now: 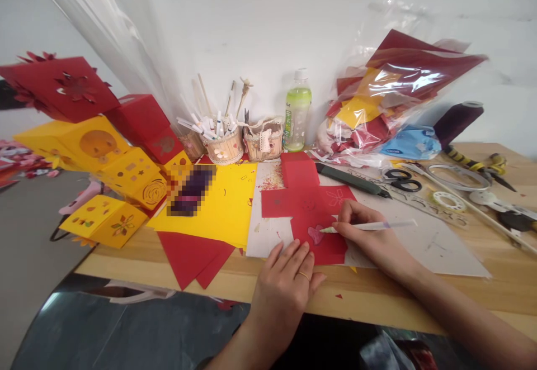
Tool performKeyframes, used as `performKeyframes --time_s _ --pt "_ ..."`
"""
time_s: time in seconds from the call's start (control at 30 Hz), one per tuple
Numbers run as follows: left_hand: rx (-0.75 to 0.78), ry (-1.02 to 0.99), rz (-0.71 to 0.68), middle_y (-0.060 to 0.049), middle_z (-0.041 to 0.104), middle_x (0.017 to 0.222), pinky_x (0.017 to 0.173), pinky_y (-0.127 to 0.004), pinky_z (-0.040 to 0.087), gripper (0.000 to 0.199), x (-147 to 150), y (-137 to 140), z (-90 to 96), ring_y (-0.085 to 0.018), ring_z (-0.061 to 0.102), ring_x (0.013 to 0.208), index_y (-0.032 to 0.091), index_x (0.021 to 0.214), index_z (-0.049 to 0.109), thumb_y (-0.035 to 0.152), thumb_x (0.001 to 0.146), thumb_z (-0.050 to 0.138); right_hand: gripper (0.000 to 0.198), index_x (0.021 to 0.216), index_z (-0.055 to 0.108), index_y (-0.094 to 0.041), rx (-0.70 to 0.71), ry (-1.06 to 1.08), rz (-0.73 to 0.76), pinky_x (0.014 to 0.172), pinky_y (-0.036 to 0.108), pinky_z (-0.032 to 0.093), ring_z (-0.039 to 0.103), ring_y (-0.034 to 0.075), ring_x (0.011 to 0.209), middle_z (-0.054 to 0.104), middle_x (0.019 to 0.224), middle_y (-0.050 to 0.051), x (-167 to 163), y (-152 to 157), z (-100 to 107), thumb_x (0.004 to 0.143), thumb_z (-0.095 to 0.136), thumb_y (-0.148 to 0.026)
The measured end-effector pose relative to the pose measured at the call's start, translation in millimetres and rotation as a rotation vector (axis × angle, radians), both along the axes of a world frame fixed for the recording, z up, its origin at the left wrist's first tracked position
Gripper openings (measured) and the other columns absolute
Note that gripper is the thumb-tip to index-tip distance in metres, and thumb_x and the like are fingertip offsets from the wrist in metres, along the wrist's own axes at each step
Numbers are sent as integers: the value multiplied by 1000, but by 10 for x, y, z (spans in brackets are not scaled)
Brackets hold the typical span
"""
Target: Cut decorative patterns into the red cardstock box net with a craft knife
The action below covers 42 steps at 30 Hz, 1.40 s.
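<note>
left hand (289,278) rests flat, fingers extended, overlapping cross-shaped red paper (305,185); right hand (364,233) pinches a slim pen (384,226).

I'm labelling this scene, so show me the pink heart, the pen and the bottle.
Pink heart (315,235): head view, on its coloured middle.
Pen (385,226): head view, on its pale barrel.
Bottle (298,114): head view, mid-body.
</note>
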<state>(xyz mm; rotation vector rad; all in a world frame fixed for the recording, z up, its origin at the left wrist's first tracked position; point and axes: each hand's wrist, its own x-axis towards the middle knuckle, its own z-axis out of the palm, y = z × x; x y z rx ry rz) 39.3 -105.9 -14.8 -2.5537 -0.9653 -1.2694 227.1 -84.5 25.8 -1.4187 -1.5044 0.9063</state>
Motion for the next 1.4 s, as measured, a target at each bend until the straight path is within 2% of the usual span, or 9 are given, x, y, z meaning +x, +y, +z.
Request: performKeyframes --time_s 0.73,0.93,1.17,1.4 --pt "-4 15 -21 -10 70 96 79 -38 55 22 -8 -3 14 -21 66 91 9 94 65 22 91 47 22 60 38 -22 20 -49 -53 51 25 28 35 12 54 42 57 -5 7 20 -24 77 52 -23" --pt "-10 21 -19 -10 70 96 79 -38 55 24 -9 -6 22 -21 66 91 9 94 65 23 93 44 22 58 39 -22 10 -55 -42 50 25 29 36 12 53 42 56 -5 3 2 -18 73 54 -22" --pt "-16 16 -19 -10 70 96 80 -39 54 23 -7 -11 18 -21 66 91 9 94 64 22 93 45 23 58 36 -22 12 -50 -114 50 26 29 36 12 52 39 55 -5 -2 -2 1 75 52 -25" --pt "-13 27 -11 -9 70 97 79 -38 55 26 -9 -11 24 -21 66 91 10 93 64 23 94 42 23 58 37 -22 13 -59 -94 50 25 29 35 12 53 40 55 -5 -4 8 -10 75 53 -24"
